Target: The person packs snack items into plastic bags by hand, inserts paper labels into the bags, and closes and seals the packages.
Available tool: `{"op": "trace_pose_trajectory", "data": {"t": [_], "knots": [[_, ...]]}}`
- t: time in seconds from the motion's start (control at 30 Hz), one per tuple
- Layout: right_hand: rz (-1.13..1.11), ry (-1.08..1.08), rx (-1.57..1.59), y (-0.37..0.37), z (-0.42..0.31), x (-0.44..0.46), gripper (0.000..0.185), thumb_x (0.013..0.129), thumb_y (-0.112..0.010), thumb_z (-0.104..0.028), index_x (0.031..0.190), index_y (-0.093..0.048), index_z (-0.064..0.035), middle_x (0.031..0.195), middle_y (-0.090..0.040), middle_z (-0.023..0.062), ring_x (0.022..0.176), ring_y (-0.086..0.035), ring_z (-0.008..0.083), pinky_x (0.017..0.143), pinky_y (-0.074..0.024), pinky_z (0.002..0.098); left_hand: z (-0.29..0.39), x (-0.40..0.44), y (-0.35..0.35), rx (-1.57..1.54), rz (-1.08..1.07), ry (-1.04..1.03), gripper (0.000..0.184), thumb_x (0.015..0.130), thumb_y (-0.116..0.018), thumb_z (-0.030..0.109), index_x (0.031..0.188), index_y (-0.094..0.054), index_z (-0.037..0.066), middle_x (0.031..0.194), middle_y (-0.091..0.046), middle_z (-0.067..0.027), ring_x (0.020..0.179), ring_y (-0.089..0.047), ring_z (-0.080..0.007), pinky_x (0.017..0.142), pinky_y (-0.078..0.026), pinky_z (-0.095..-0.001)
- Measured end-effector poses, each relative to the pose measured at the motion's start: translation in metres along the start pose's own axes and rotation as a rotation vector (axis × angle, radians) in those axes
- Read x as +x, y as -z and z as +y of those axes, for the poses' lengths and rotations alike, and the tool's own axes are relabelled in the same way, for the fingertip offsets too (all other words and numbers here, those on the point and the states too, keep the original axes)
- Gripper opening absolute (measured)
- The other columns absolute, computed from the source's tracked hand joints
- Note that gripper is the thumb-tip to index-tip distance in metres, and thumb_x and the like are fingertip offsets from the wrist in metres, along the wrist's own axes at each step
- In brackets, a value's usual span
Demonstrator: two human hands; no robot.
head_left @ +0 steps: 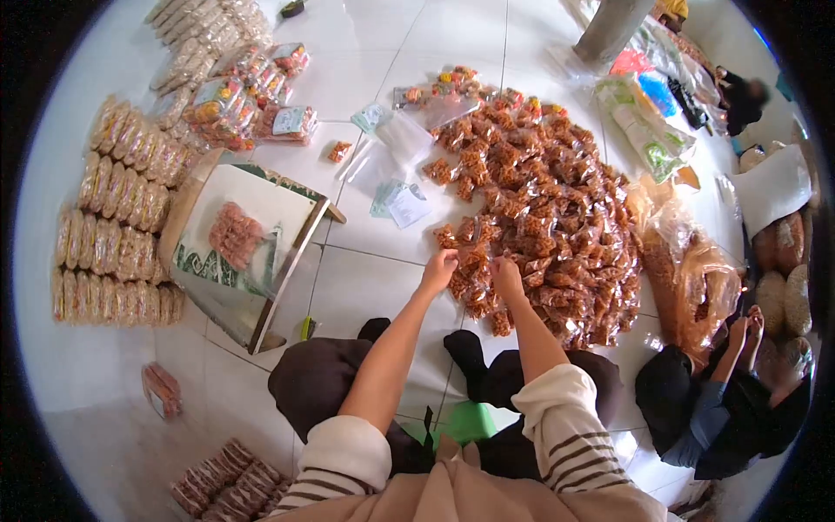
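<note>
A large heap of small clear packets of reddish-brown snacks (557, 226) covers the floor in front of me. My left hand (441, 268) is at the heap's near left edge, its fingers pinched on a snack packet (446, 236). Close by on the right, my right hand (506, 277) is closed against the packets, and its fingertips are hidden from me. More packets lie between the two hands. Beyond my left hand are clear plastic bags (402, 139) and printed label sheets (404, 205) on the tiles.
A low wooden table (209, 200) at left bears a filled bag (236, 235). Stacked packs (117, 235) line the wall, with filled bags (217, 103) beyond. At right, a large plastic sack (696, 287) lies near a seated person (722, 400). A pillar (609, 33) stands behind.
</note>
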State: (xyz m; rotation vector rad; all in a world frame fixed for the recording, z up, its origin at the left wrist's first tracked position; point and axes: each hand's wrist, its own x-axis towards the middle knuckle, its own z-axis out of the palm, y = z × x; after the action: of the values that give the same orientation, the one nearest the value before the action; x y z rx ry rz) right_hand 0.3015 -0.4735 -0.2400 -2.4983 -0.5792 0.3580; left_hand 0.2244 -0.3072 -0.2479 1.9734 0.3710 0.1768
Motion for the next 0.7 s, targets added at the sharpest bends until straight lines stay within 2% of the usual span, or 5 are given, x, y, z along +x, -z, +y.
{"op": "trace_pose_trajectory", "data": {"t": [0.07, 0.33, 0.47, 0.53, 0.7], "knots": [[0.314, -0.147, 0.105, -0.017, 0.0, -0.001, 0.023, 0.08, -0.053, -0.017, 0.092, -0.058, 0.0019, 0.082, -0.061, 0.0183, 0.079, -0.058, 0.0338, 0.072, -0.0451, 0.0388, -0.013, -0.005, -0.009, -0.065, -0.073, 0.144, 0.028, 0.077, -0.057, 0.015, 0.103, -0.055, 0.007, 0.097, -0.056, -0.0145, 0.087, -0.057, -0.0275, 0.078, -0.046, -0.0335], [0.318, -0.544, 0.5, -0.031, -0.023, 0.026, 0.032, 0.073, -0.066, -0.024, 0.095, -0.06, -0.0015, 0.083, -0.063, 0.0119, 0.075, -0.06, 0.0224, 0.07, -0.0457, 0.0332, -0.024, -0.001, -0.042, -0.125, 0.089, 0.133, 0.026, 0.078, -0.059, 0.019, 0.099, -0.051, 0.005, 0.101, -0.051, -0.0169, 0.087, -0.054, -0.0283, 0.073, -0.046, -0.0322], [0.366, -0.329, 0.693, -0.025, -0.05, 0.033, 0.027, 0.077, -0.062, -0.02, 0.095, -0.057, -0.0014, 0.084, -0.059, 0.0096, 0.078, -0.056, 0.018, 0.071, -0.044, 0.0278, -0.016, 0.012, -0.03, -0.291, 0.215, 0.355, 0.031, 0.081, -0.058, 0.028, 0.096, -0.046, 0.005, 0.096, -0.052, -0.0131, 0.082, -0.055, -0.0232, 0.065, -0.046, -0.0313], [0.323, -0.263, 0.676, -0.025, -0.064, 0.039, 0.024, 0.078, -0.061, -0.015, 0.097, -0.057, -0.0015, 0.083, -0.059, 0.0088, 0.078, -0.056, 0.0159, 0.071, -0.0438, 0.0266, 0.001, 0.023, -0.008, -0.825, 0.299, 0.57, 0.04, 0.082, -0.054, 0.04, 0.096, -0.042, 0.005, 0.09, -0.052, -0.0089, 0.078, -0.055, -0.0178, 0.065, -0.048, -0.0304], [-0.013, -0.1, 0.927, -0.039, -0.083, 0.05, 0.019, 0.08, -0.057, -0.012, 0.097, -0.058, -0.0031, 0.082, -0.059, 0.0042, 0.076, -0.054, 0.011, 0.068, -0.043, 0.0232, 0.004, 0.026, 0.048, -1.295, -0.128, 0.661, 0.039, 0.084, -0.05, 0.037, 0.11, -0.045, 0.008, 0.098, -0.054, -0.0052, 0.084, -0.056, -0.0176, 0.08, -0.047, -0.0304]]}}
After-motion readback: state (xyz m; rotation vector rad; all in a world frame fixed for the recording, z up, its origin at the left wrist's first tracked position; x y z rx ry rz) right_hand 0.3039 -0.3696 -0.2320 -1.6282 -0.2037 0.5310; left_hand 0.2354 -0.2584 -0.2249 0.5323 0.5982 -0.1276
